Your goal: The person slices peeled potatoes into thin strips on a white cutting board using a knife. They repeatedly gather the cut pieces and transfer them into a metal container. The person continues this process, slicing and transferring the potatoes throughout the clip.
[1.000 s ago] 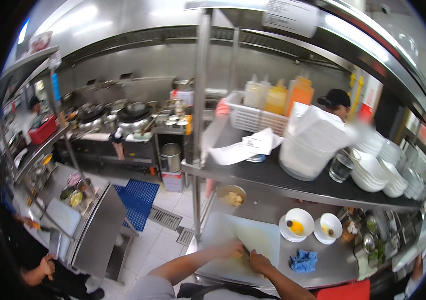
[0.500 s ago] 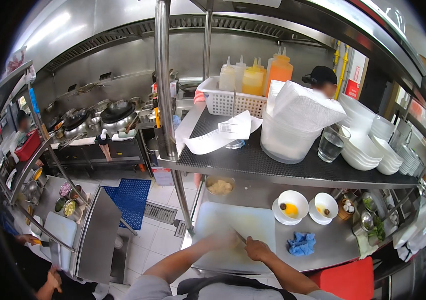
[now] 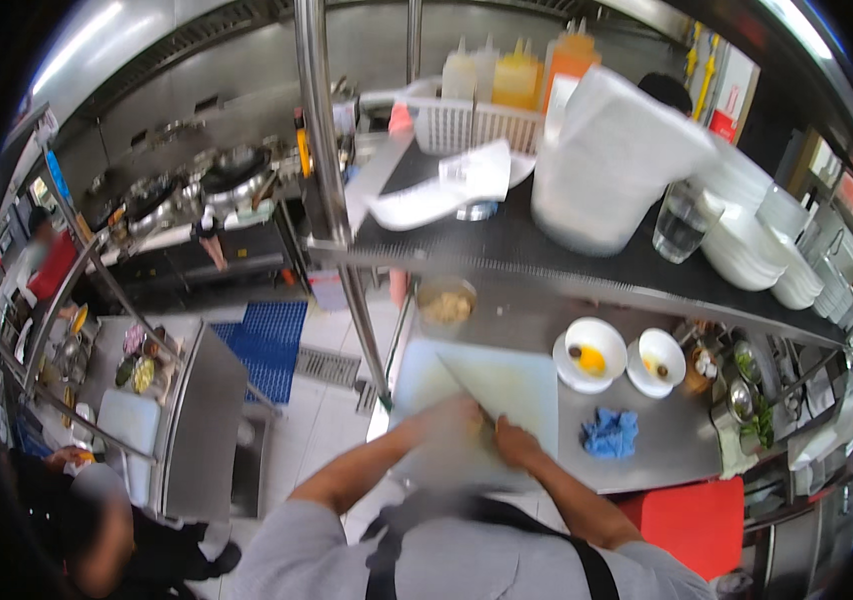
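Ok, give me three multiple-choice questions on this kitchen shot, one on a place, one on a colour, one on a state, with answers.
1. Where does the blue cloth lie?
A. on the floor
B. on the steel counter right of the white cutting board
C. on the upper shelf

2. What colour is the floor mat?
A. blue
B. red
C. green

3. What is the left hand doing?
A. hanging at the side
B. holding a glass
C. working on the cutting board, blurred

Answers: 1 B, the cloth rests on steel beside the board. 2 A, the grid mat is blue. 3 C, it is over the board.
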Demonstrator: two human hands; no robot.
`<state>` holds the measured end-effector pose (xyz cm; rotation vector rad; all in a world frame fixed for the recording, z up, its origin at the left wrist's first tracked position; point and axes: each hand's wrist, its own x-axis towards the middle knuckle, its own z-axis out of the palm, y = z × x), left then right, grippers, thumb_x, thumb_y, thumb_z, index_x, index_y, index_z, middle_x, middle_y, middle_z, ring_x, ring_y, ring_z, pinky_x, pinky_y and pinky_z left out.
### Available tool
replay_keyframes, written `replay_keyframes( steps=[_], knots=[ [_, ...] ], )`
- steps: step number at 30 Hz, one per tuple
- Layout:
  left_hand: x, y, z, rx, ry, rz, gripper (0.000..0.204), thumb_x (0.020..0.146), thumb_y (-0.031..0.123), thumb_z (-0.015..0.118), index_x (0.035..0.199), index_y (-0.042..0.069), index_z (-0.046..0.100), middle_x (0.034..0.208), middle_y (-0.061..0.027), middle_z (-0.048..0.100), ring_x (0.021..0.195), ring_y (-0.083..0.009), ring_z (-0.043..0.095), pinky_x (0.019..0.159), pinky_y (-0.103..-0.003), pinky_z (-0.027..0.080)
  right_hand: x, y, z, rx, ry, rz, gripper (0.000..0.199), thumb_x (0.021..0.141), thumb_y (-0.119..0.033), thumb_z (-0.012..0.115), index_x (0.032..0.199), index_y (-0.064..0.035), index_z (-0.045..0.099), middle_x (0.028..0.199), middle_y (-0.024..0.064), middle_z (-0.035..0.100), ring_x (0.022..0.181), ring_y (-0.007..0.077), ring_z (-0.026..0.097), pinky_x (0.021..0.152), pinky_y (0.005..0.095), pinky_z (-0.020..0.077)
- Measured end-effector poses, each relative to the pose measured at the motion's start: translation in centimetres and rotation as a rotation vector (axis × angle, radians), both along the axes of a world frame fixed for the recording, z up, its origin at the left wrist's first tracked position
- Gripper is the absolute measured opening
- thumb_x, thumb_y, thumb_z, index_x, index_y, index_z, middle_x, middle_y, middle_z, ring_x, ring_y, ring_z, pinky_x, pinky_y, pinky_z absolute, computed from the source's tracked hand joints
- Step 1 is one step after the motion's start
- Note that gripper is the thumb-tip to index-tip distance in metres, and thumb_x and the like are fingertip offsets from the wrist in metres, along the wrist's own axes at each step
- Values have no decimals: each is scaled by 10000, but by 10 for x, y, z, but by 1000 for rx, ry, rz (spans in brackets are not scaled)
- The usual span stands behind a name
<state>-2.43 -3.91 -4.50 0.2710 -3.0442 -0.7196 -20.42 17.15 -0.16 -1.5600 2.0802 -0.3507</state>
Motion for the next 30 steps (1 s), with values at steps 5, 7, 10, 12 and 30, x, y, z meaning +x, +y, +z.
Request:
replay_keyframes(
  steps=[5, 7, 10, 12, 30],
  knots=[
    [-7, 30, 61, 186, 415, -83, 290, 954, 138, 564, 1150, -55, 655, 1168, -275, 687, 1178, -466, 612, 1043, -541, 483, -2, 4, -5, 105, 198, 63, 563, 1094, -263, 376, 1556, 56, 341, 1203, 370, 701, 1105, 520, 702, 984, 611, 529],
    [-3, 27, 42, 248, 429, 25, 225, 958, 143, 564, 1078, 1, 691, 1066, -210, 681, 1168, -410, 606, 1040, -492, 487, 6, -16, 21, 199, 115, 3, 487, 1090, -291, 407, 1440, 47, 422, 1144, 368, 709, 1067, 536, 700, 959, 601, 540],
    [1, 30, 72, -170, 337, -166, 179, 905, 95, 573, 1007, 35, 707, 1085, -140, 663, 1164, -346, 611, 1046, -432, 494, 22, -15, 79, 255, 156, -35, 339, 1084, -225, 451, 1293, 36, 501, 1164, 339, 717, 1122, 484, 703, 984, 565, 545],
    [0, 30, 71, -23, 397, -92, 168, 875, 63, 580, 977, 46, 713, 1101, -113, 662, 1159, -323, 615, 1045, -410, 500, 23, -18, 56, 222, 146, -104, 323, 1067, -223, 500, 1256, 39, 502, 1131, 333, 725, 1115, 483, 705, 981, 555, 548],
    [10, 33, 70, -12, 242, -22, 281, 861, -59, 572, 1099, 30, 693, 1173, -128, 642, 1183, -374, 595, 1032, -437, 524, 30, -10, 96, 268, 130, -22, 288, 1065, -153, 439, 1269, 44, 492, 1131, 352, 715, 1127, 491, 700, 1000, 565, 532]
  ],
)
